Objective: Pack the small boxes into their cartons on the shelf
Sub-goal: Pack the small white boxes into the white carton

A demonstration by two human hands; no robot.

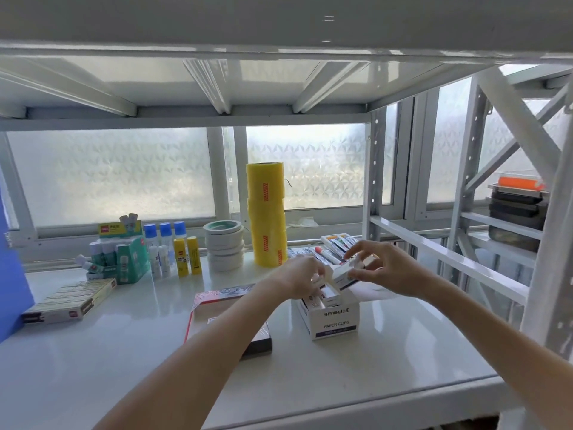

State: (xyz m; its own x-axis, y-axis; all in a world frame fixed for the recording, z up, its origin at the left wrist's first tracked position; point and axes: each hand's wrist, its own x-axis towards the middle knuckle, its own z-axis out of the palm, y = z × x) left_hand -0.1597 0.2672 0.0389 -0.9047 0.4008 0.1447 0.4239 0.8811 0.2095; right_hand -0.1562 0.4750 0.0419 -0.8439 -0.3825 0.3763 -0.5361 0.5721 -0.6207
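Observation:
A white paper clips carton (336,321) stands open on the shelf (124,352), right of centre, with small white boxes (330,296) inside it. My right hand (387,268) holds one small white box (342,276) just above the carton's opening. My left hand (299,279) rests over the carton's left side, its fingers touching the boxes at the top. Whether the left hand grips one is hidden by its fingers.
A red-edged flat pack (229,318) lies under my left forearm. Behind stand yellow tape rolls (266,215), white tape rolls (224,243), glue sticks (186,256), a green glue carton (130,259) and pens (338,243). A flat box (69,301) lies at left. Shelf uprights (375,181) rise at right.

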